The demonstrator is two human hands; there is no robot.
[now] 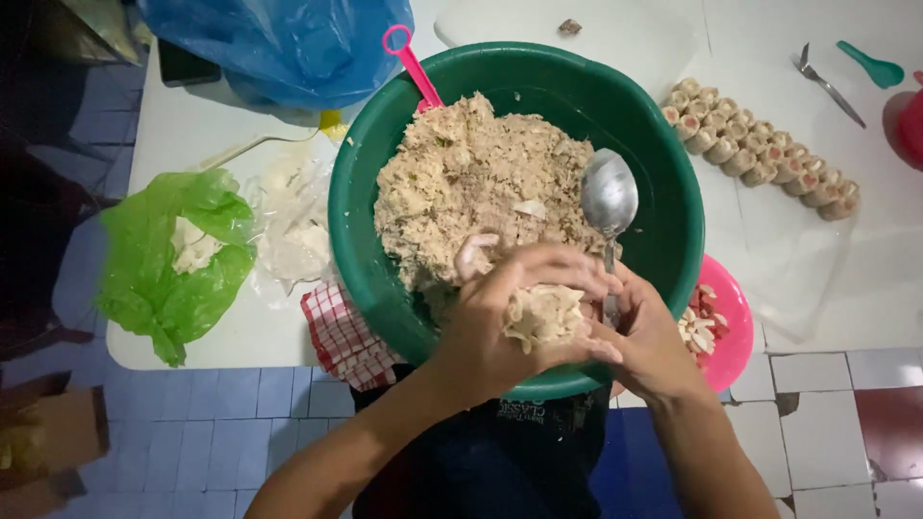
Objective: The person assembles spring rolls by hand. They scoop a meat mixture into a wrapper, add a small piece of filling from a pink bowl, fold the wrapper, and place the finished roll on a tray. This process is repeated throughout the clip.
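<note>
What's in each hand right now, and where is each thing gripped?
The left hand cups a filled dumpling wrapper around its sides. The right hand grips the metal spoon low on its handle.

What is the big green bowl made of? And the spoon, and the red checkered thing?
The green bowl looks like plastic: one even colour with a soft sheen and a thick rolled rim. The spoon, held in the right hand, looks like polished metal, silvery and mirror-bright. The red checkered thing seems to be woven cloth, since it folds limply.
</note>
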